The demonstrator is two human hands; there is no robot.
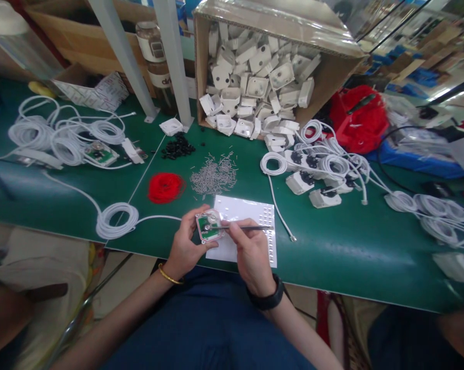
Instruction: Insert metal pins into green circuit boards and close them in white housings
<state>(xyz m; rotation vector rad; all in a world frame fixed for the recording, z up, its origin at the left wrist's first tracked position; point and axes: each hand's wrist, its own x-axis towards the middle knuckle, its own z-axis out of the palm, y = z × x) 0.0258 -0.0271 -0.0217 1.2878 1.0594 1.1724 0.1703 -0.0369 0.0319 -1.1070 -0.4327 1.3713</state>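
My left hand [186, 244] grips a small square part with a green circuit board [209, 226] inside, held just above the near edge of the green table [332, 246]. A white cable runs from it to a coil [117, 220] at the left. My right hand [251, 253] pinches thin metal tweezers [247, 227], whose tip touches the board. Under both hands lies a white sheet [243, 213] with rows of small pieces along its right side.
A pile of small metal pins [214, 176], a red heap [165, 187] and black bits [178, 147] lie behind the sheet. A tipped cardboard box [332, 77] spills white plastic housings [255, 87]. Coiled white cables with housings [324, 169] lie right; more coils [62, 136] lie left.
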